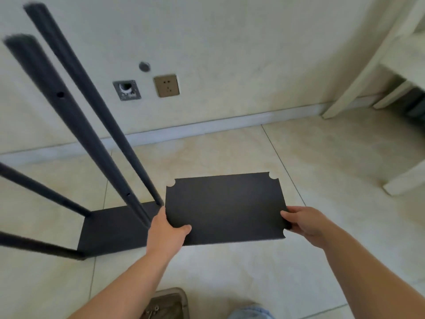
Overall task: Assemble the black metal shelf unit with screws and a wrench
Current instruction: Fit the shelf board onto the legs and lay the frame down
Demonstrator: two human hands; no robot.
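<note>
1. While the left hand (167, 229) clamps the near-left edge of the black shelf panel (226, 208), its thumb lies on the top face and its fingers are hidden beneath; this grip is closed on the panel.
2. The right hand (304, 223) pinches the panel's right edge, thumb on top, fingers curled under, so that grip is closed on the panel too.
3. The panel is a flat, matte black rectangle with a rounded notch cut into each visible corner; it is held roughly level above the tiled floor (333, 169).
4. Just to its left stands the partly built frame: four thin black posts (92, 143) rise from a black bottom shelf (112, 229) that sits on the floor. Small holes show along the nearest post.
5. The panel's left edge is right beside the two nearer posts; whether it touches them cannot be told.
6. Behind, a wall socket (166, 85) sits above the skirting, and pale furniture legs (358, 72) stand at the right.
7. At the bottom edge, a small brown container (170, 302) holds what look like screws.
</note>
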